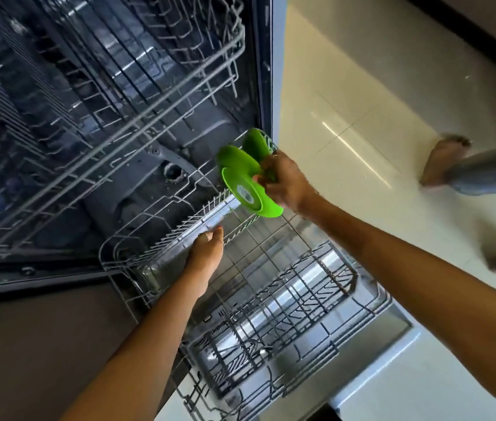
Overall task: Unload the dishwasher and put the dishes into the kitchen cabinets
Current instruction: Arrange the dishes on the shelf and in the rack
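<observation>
The dishwasher stands open with its lower wire rack pulled out over the door. A bright green plate is gripped by my right hand at the rack's far end, tilted with its underside toward me. Another green plate stands just behind it in the rack's tines. My left hand reaches over the rack's left side with fingers stretched out, holding nothing. The rest of the lower rack looks bare.
The upper wire rack is slid out above and to the left. Glossy cream floor tiles spread to the right, where my bare foot and grey trouser leg show. A brown cabinet front lies at lower left.
</observation>
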`<state>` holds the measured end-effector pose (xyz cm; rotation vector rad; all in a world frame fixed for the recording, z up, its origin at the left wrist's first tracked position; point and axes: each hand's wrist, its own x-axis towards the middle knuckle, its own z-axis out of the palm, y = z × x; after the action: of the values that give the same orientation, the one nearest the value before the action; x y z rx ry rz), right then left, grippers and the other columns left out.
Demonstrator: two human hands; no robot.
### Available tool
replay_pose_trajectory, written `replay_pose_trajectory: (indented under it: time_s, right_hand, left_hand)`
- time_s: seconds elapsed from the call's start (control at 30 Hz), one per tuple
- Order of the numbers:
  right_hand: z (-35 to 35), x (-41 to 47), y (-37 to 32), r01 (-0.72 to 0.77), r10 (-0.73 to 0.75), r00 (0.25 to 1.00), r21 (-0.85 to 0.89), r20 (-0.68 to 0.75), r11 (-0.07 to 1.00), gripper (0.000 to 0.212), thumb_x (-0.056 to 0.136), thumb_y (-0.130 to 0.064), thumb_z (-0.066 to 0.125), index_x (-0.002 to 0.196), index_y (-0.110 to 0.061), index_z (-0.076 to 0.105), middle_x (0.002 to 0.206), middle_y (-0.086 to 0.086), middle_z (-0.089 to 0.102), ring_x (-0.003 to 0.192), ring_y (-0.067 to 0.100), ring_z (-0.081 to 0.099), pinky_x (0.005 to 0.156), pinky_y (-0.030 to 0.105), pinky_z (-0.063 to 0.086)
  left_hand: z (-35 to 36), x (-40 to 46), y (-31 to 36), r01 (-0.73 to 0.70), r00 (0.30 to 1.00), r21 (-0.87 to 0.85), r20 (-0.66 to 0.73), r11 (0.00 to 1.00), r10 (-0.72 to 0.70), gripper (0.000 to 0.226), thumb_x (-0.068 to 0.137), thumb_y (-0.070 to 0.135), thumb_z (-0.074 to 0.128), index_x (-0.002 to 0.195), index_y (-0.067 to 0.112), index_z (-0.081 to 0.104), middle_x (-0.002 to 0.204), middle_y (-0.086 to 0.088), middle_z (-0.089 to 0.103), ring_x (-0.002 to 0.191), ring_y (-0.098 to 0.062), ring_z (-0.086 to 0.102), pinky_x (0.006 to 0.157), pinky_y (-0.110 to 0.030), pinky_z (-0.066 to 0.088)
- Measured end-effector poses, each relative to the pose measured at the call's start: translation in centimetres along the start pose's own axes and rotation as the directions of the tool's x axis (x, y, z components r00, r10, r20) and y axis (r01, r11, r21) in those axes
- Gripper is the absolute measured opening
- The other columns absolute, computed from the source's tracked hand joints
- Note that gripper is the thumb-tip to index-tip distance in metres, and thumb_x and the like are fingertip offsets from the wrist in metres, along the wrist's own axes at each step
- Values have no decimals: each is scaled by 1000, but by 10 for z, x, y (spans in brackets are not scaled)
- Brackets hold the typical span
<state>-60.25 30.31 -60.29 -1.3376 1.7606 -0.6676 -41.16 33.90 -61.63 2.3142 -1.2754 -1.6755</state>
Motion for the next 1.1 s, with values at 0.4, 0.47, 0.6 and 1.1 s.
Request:
replay_pose_trajectory:
  time_s: [0.4, 0.47, 0.6, 1.1]
  right_hand:
    - [-29, -119, -18, 430, -398, 901, -244, 170, 869, 33, 92, -12, 48, 123, -6, 56, 115, 10, 53, 99, 12, 49, 95, 23, 45]
    - [-42, -145, -29, 519, -464, 854, -336, 235, 786, 53, 91, -35, 25, 132, -13, 51, 121, 5, 53, 102, 4, 46, 95, 9, 36]
    - [-58, -184, -34, 605, -481, 794, -403, 372, 687, 56, 99, -34, 10, 126, -9, 53, 115, 8, 56, 102, 22, 54, 89, 40, 51]
    - [-141, -390, -158, 696, -707, 705, -238, 50, 678, 17, 89, -10, 54, 104, -13, 60, 109, 10, 61, 104, 22, 60, 93, 26, 47]
  left_hand:
    - [1, -73, 48, 153, 984, -730, 177, 666, -32, 85, 80, 78, 33, 121, 6, 53, 118, -20, 59, 99, -30, 63, 77, -39, 55]
    - [-4, -95, 52, 168, 975, -733, 223, 660, -1, 83, 76, 80, 40, 116, 8, 52, 112, -21, 59, 100, -33, 63, 84, -45, 54]
    - [-5, -141, 50, 170, 973, -611, 228, 774, -34, 48, 88, 47, 57, 116, 9, 49, 112, -20, 60, 100, -31, 62, 89, -45, 52]
    - [-53, -380, -3, -106, 992, -607, -119, 788, 42, 17, 95, 8, 48, 106, 19, 54, 115, -9, 62, 105, -28, 60, 94, -49, 49]
